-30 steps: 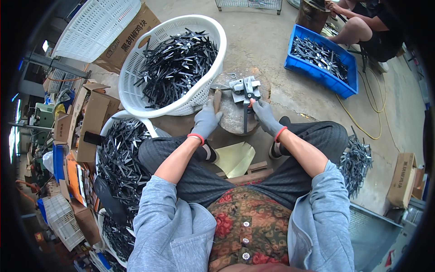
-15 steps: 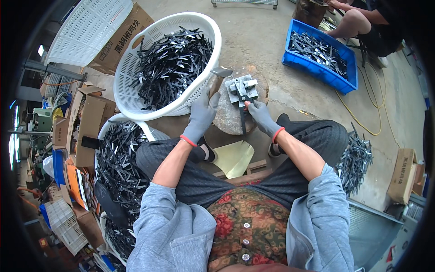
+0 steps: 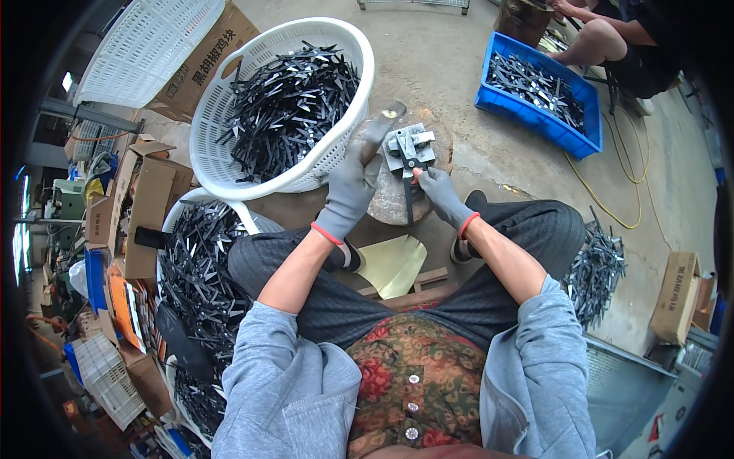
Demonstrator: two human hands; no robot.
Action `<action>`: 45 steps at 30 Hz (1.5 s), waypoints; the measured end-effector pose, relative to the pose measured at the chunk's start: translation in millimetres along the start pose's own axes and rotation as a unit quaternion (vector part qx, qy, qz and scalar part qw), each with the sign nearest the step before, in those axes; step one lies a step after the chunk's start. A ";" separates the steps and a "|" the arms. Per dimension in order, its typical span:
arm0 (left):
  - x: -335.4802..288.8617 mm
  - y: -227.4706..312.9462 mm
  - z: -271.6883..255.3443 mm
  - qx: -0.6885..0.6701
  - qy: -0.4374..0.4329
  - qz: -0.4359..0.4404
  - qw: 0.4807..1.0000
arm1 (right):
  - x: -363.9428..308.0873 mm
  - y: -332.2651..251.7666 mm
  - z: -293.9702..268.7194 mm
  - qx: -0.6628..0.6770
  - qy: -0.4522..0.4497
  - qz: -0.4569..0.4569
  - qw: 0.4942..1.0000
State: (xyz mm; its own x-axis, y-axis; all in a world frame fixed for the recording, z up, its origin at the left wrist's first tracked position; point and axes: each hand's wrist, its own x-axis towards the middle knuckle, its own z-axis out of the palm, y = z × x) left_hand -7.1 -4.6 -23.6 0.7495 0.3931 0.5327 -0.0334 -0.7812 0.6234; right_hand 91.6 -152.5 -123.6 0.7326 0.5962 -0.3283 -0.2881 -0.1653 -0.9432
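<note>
My left hand, in a grey glove with a red cuff, is wrapped round the handle of a hammer. The hammer is smeared by motion, its head raised just left of a metal fixture. That fixture sits on a round block between my feet. My right hand, gloved alike with a bare fingertip showing, pinches a black blade-like metal piece at the fixture's near side. A long dark strip of it points down toward me over the block's edge.
White baskets of black blade-like pieces stand at my left. A blue crate of similar pieces is at the far right, near another person's bare leg. A loose pile lies by my right knee. A yellow hose crosses the floor.
My left hand has shifted slightly right and the hammer head has swung up and to the right, now blurred. My right hand has stayed nearly still at the fixture.
</note>
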 end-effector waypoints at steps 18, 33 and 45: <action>-47.3 -64.2 26.0 0.221 -0.105 -0.141 0.959 | -7.7 -66.3 13.6 0.128 0.038 0.015 0.991; -17.0 20.5 -13.5 -0.313 -0.263 -0.294 0.864 | -48.8 -135.1 34.7 0.263 -0.277 -0.128 0.915; -35.4 -7.0 13.6 -0.279 -0.319 -0.198 0.884 | -39.4 -108.6 73.2 -0.013 0.073 -0.299 0.951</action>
State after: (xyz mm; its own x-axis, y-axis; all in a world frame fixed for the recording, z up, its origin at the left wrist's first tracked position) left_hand -24.4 -19.7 -54.6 0.9897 0.0890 -0.1119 0.1286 -0.2126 0.9686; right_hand 48.8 -100.5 -4.5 0.8395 0.4742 0.2653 0.2212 0.1478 -0.9640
